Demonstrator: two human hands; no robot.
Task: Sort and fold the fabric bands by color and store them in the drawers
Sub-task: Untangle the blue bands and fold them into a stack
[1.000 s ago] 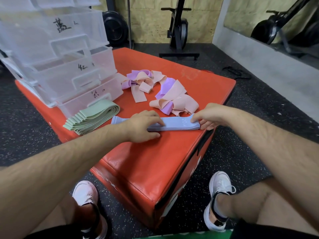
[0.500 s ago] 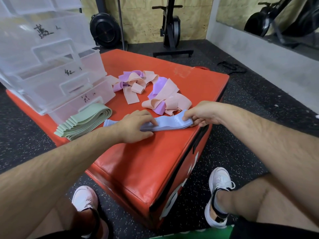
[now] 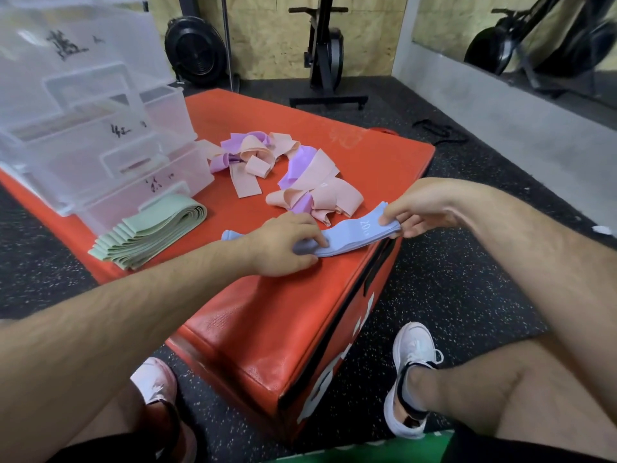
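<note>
Grip, right: right hand [image 3: 420, 212] pinched shut on the right end of the blue bands [image 3: 347, 236], thumb on top, fingers beneath, end raised clear of the surface.
Grip, left: left hand [image 3: 283, 247] pressed flat on the middle of the same stack, fingertips curled down onto it, pinning rather than clasping.
Location of blue bands: centre of frame, lying along the near right edge of the red box [image 3: 267, 315]; left end visible beyond the left wrist, "20" marking facing up near the lifted end.
Change noted: one second ago stack flat on the box with the right hand resting at its end; now that end lifted and bowed upward, stack drawn slightly leftward.
Meaning for task: judged the start of the fold, right end about to go over the pinned middle; blue colour apparently collected, not yet folded or stored.
Adjacent stock: green bands [image 3: 147, 233] stacked flat at centre left, outside the drawers; pink and purple bands [image 3: 287, 175] in a loose tangle just above centre, unsorted.
Storage: clear drawer unit [image 3: 96, 128] at upper left, drawers stepped partly open, handwritten labels illegible.
Risk: layers liable to slip out of line at the pinch unless edges held together.
Progress: judged under halfway.
</note>
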